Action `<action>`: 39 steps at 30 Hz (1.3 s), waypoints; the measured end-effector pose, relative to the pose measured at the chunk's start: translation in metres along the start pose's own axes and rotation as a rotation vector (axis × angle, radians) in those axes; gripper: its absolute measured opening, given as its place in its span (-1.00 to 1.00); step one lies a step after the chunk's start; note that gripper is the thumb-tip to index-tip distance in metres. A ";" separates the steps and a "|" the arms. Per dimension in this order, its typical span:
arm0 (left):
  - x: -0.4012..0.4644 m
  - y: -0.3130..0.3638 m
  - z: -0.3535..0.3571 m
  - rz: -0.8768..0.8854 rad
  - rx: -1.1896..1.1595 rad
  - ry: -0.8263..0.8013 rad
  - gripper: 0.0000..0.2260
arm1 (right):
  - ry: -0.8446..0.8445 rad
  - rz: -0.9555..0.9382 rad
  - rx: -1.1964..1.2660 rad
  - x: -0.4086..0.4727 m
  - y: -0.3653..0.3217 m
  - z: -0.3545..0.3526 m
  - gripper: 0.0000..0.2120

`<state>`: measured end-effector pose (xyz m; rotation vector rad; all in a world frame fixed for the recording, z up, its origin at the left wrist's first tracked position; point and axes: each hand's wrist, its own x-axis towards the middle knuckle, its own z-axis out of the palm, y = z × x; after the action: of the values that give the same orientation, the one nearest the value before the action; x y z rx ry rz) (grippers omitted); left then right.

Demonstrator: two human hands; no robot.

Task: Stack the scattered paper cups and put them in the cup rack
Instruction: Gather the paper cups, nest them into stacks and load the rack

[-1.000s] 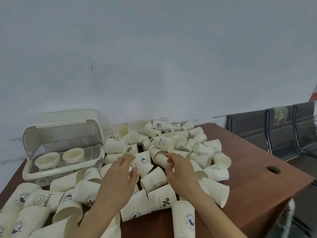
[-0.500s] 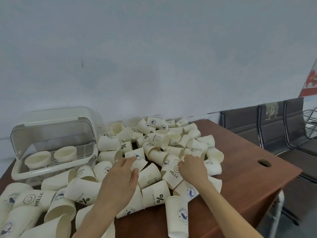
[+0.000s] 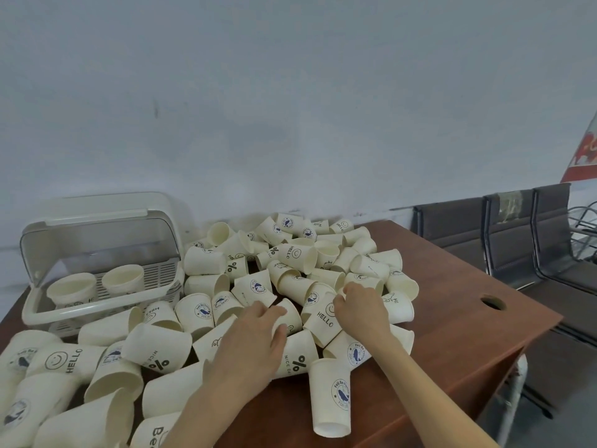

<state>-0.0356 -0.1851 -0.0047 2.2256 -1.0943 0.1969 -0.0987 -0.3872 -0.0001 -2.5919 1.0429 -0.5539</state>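
Brown table (round hole), dark chairs, pale wall

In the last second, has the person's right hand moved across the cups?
Yes. The right hand has shifted rightward, toward the table's cable hole, and now rests on the HELLO cup.

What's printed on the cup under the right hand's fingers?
The cup at the right hand is cream with a smiley face and HELLO in dark print, in the head view.
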 end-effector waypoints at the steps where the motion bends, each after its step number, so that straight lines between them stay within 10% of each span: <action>1: -0.002 0.005 0.005 0.015 0.000 -0.024 -0.72 | -0.001 0.003 -0.001 0.000 0.000 0.000 -0.63; 14: -0.001 0.041 0.064 0.140 0.255 -0.305 -0.66 | -0.002 0.031 0.014 0.000 -0.002 0.006 -0.59; 39: -0.003 0.054 0.017 0.063 0.068 -0.230 -0.69 | -0.013 0.023 0.054 -0.002 -0.007 0.015 -0.88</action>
<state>-0.0807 -0.2173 0.0072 2.3187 -1.2983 0.0045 -0.0892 -0.3789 -0.0113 -2.5305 1.0372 -0.5513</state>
